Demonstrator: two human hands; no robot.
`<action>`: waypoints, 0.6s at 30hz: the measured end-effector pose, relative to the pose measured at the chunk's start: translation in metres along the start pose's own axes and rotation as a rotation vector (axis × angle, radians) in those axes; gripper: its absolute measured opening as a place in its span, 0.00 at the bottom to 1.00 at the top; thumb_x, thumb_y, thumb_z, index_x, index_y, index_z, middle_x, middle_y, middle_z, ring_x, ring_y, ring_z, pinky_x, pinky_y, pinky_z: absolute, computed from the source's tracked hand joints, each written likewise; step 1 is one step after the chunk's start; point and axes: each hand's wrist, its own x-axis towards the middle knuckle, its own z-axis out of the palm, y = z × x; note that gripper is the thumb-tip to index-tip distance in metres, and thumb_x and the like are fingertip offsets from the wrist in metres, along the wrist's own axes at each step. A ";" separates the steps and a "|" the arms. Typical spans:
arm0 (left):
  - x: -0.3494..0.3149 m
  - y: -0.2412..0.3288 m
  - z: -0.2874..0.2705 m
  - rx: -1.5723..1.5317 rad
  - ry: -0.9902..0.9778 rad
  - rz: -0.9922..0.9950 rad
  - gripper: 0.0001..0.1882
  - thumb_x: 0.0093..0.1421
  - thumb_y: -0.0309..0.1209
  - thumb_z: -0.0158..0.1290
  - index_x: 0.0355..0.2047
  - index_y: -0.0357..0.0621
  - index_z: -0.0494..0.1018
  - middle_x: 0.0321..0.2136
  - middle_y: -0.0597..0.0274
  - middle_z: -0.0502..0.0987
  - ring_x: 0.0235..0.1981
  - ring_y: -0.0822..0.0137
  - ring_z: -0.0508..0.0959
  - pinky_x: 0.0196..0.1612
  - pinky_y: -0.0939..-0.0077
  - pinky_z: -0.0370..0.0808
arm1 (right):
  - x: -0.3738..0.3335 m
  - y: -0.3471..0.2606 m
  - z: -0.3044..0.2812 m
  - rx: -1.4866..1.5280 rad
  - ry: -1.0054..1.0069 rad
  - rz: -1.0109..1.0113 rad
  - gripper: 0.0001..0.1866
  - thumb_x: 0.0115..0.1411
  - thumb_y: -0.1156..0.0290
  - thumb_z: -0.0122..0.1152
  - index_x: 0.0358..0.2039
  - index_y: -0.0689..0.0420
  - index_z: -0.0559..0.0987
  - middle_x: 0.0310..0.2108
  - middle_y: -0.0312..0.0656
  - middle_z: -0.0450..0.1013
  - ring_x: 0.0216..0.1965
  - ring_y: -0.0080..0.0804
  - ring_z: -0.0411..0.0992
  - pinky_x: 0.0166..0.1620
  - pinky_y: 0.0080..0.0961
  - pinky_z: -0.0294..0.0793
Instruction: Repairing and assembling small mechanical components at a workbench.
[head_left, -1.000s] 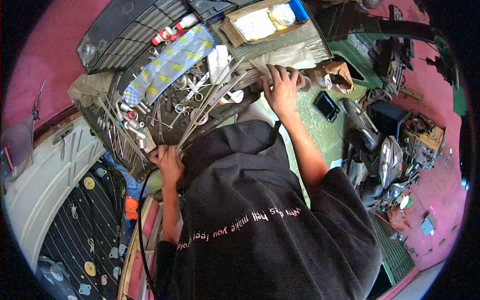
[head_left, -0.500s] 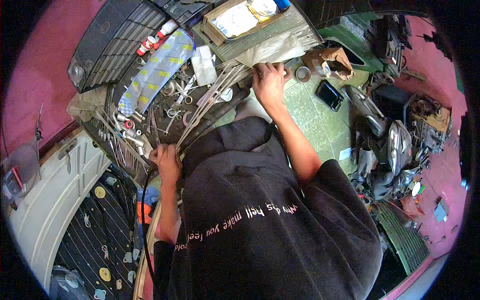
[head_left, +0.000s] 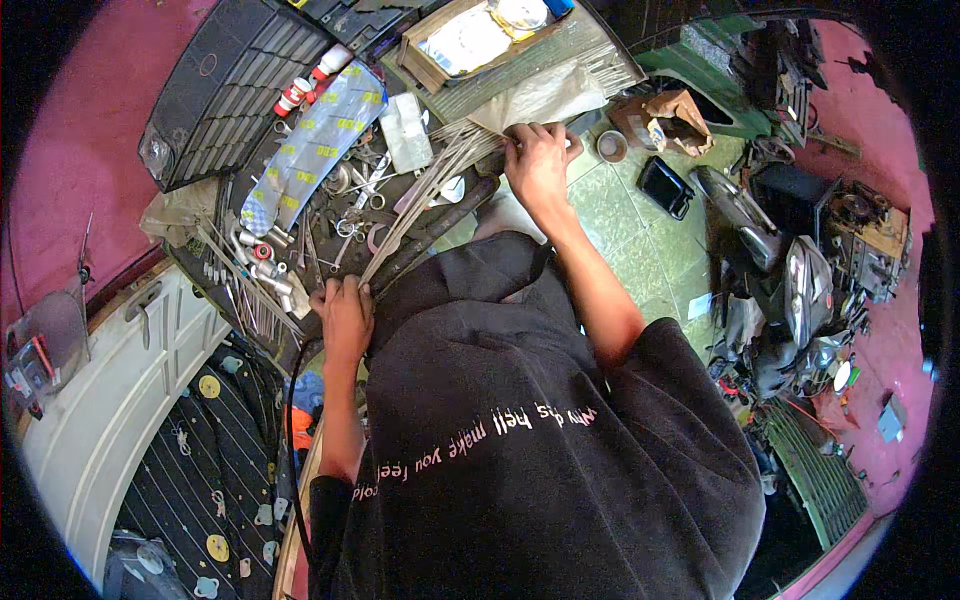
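Note:
A bundle of long thin rods (head_left: 432, 180) lies slantwise along the near edge of a cluttered dark bench top. Its lower end meets my left hand (head_left: 345, 308), whose fingers are curled over the rods. At the upper end, beside a crumpled pale plastic sheet (head_left: 540, 98), my right hand (head_left: 540, 165) is closed with bent fingers. What lies inside its grip is hidden under the knuckles. Sockets (head_left: 265, 268) and a patterned plastic-wrapped packet (head_left: 318, 150) lie on the bench beyond the left hand.
Ring spanners and loose metal parts (head_left: 350, 225) cover the bench middle. A wooden box (head_left: 425, 65) stands at the back, with a black grille (head_left: 235, 85) to its left. On the tiled floor (head_left: 620, 240) at right lies a black case (head_left: 665, 187), near a motorcycle (head_left: 795, 290).
My left hand has shifted slightly right and up along the bench edge. The right hand stays almost where it was. The whole view has moved a little.

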 end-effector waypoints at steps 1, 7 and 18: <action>0.002 0.001 -0.001 -0.012 -0.005 -0.002 0.08 0.71 0.32 0.53 0.37 0.41 0.74 0.32 0.47 0.74 0.43 0.42 0.73 0.56 0.43 0.61 | 0.000 0.001 0.000 0.002 0.001 0.001 0.08 0.60 0.67 0.65 0.38 0.54 0.86 0.38 0.42 0.81 0.50 0.48 0.71 0.60 0.58 0.56; -0.002 -0.009 0.006 0.052 0.028 0.047 0.09 0.68 0.34 0.57 0.34 0.42 0.72 0.29 0.48 0.73 0.40 0.44 0.74 0.52 0.44 0.63 | 0.001 0.002 0.000 -0.001 -0.010 -0.006 0.08 0.60 0.68 0.65 0.38 0.53 0.86 0.39 0.42 0.81 0.50 0.48 0.71 0.60 0.59 0.56; -0.020 -0.023 0.005 0.065 0.107 0.119 0.08 0.65 0.33 0.58 0.33 0.43 0.74 0.30 0.52 0.73 0.39 0.46 0.73 0.51 0.48 0.63 | 0.003 -0.001 0.000 -0.010 -0.008 -0.019 0.09 0.58 0.70 0.64 0.38 0.53 0.86 0.38 0.42 0.81 0.49 0.47 0.71 0.59 0.57 0.57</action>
